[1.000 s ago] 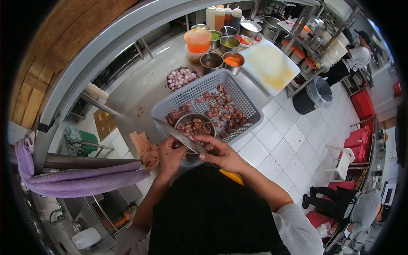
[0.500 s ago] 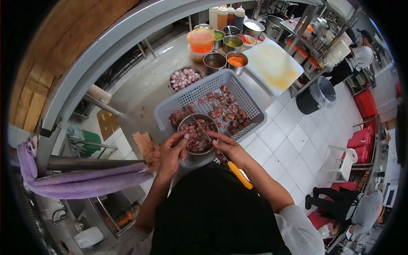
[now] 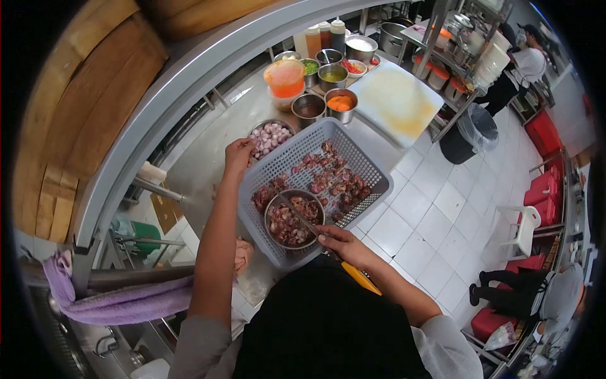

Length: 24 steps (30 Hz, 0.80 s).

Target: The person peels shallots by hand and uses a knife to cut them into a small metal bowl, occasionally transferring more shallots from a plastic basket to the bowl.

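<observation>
My left hand [image 3: 240, 156] is at the near left rim of a metal bowl of peeled shallots [image 3: 271, 138]. Its fingers are curled together, and whatever lies between them is hidden. In my right hand [image 3: 344, 245] is a knife [image 3: 360, 276] with a yellow handle, its blade slanting over a round metal bowl [image 3: 268, 237]. That bowl holds reddish shallot skins and pieces [image 3: 295, 221]. It sits inside a grey perforated plastic basket [image 3: 379, 189], where unpeeled shallots and skins [image 3: 350, 186] lie loose.
Behind the basket stand an orange-filled tub [image 3: 284, 79], several metal containers [image 3: 309, 107] and sauce bottles [image 3: 336, 38]. A white cutting board [image 3: 401, 101] lies at the back right. A lined bin [image 3: 470, 136] stands on the floor. Two other people are at the right.
My left hand has moved from beside the knife, up and left to the bowl of peeled shallots. My right hand stays near the skins bowl with the knife.
</observation>
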Available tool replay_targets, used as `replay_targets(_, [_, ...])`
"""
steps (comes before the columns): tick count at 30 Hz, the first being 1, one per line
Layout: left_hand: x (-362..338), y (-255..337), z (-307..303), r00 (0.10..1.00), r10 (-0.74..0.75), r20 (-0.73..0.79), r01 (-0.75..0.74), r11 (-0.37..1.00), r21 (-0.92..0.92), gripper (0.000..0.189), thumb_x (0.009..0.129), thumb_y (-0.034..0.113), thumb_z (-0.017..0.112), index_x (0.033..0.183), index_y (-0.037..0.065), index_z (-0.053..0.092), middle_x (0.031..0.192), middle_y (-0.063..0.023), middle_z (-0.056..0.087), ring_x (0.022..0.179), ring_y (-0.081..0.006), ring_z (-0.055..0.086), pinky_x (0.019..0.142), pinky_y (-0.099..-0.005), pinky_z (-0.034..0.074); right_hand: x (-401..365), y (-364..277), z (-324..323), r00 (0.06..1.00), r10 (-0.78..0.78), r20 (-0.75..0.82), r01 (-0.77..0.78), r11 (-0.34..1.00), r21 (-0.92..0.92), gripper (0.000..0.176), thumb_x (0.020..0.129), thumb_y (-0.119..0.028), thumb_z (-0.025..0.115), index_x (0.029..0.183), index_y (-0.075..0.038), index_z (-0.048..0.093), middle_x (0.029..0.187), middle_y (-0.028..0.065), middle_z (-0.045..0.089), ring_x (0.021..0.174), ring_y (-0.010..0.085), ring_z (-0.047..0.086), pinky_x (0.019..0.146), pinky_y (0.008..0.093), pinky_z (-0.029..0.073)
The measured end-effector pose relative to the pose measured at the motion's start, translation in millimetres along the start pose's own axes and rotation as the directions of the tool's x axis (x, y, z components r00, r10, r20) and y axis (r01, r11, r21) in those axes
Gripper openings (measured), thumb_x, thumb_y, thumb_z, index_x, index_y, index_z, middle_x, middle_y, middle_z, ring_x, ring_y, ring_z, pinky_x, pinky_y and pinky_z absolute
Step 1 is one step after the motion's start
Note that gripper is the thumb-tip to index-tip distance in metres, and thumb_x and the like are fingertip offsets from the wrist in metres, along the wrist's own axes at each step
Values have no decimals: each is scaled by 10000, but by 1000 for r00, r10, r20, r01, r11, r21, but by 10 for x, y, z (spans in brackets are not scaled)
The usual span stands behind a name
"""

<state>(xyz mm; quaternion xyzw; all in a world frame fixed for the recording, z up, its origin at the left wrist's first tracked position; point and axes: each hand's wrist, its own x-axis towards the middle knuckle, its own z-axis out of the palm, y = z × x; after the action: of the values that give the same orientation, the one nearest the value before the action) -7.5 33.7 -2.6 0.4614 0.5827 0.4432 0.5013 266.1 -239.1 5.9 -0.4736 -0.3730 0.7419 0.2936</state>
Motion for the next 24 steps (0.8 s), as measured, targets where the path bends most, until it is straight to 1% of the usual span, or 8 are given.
replay_targets(2, [182, -45, 19, 992, -112, 50, 110, 993, 45, 263, 934, 188, 646, 1086, -25, 615, 795, -79, 641, 468, -93, 464, 398, -252, 365, -11, 19, -12, 998, -56, 2, 56, 998, -20, 494, 976, -367, 602, 1398, -121, 527, 848, -10, 529, 729, 96, 461, 625, 264, 383])
replay_targets(6, [150, 73, 36, 985, -173, 4, 172, 982, 74, 224, 932, 183, 630, 1082, 23, 586, 894, -81, 626, 588, -117, 519, 485, -267, 428, -75, -65, -56, 1000, -17, 1, 17, 999, 34, 493, 977, -351, 605, 1409, -134, 509, 841, -13, 518, 729, 98, 458, 636, 266, 387])
replay_targets(8, [19, 43, -52, 990, -95, 107, 109, 985, -132, 270, 936, 122, 594, 1170, 17, 509, 1002, -116, 614, 740, -166, 589, 601, -305, 499, -105, -136, -58, 996, -85, -36, 87, 995, 49, 523, 979, -340, 605, 1450, -169, 457, 837, -11, 518, 750, 100, 469, 671, 266, 398])
replay_targets(9, [-123, 62, -91, 991, -99, 94, 111, 984, -138, 270, 936, 122, 594, 1170, 17, 509, 1002, -116, 614, 740, -166, 589, 601, -305, 499, -115, -174, -57, 997, -79, -25, 80, 996, 43, 523, 979, -340, 605, 1450, -169, 457, 837, -11, 518, 750, 100, 469, 671, 266, 398])
replay_targets(11, [-532, 143, -83, 964, 16, 267, 49, 970, -238, 312, 932, 71, 593, 1207, 15, 455, 1088, -156, 613, 904, -217, 625, 719, -311, 538, -133, -252, -64, 994, -107, -15, 108, 991, 85, 551, 985, -334, 596, 1483, -195, 403, 835, -7, 518, 785, 103, 483, 723, 262, 404])
replay_targets(14, [-1211, 277, -22, 930, 150, 336, -49, 956, -289, 328, 914, -14, 589, 1207, 18, 445, 1140, -179, 618, 946, -245, 656, 753, -350, 563, -127, -361, -54, 986, -168, 25, 166, 984, 59, 554, 990, -325, 589, 1493, -214, 383, 831, -6, 518, 801, 103, 492, 727, 266, 405])
replay_targets(18, [-1892, 290, 44, 942, 124, 310, -20, 948, -319, 302, 894, -79, 582, 1166, 0, 477, 1190, -198, 615, 970, -254, 672, 773, -367, 581, -89, -427, -66, 965, -225, 136, 209, 970, 125, 549, 988, -295, 591, 1482, -181, 381, 765, -25, 495, 671, 81, 474, 611, 244, 375])
replay_targets(24, [-2313, 164, 226, 976, 131, 172, -50, 911, -410, 176, 875, -79, 627, 1047, -47, 611, 1087, -166, 667, 940, -227, 694, 732, -328, 608, -120, -545, 98, 911, -355, 209, 333, 933, 136, 508, 980, -199, 593, 1446, -126, 403, 753, -37, 487, 644, 62, 463, 577, 212, 351])
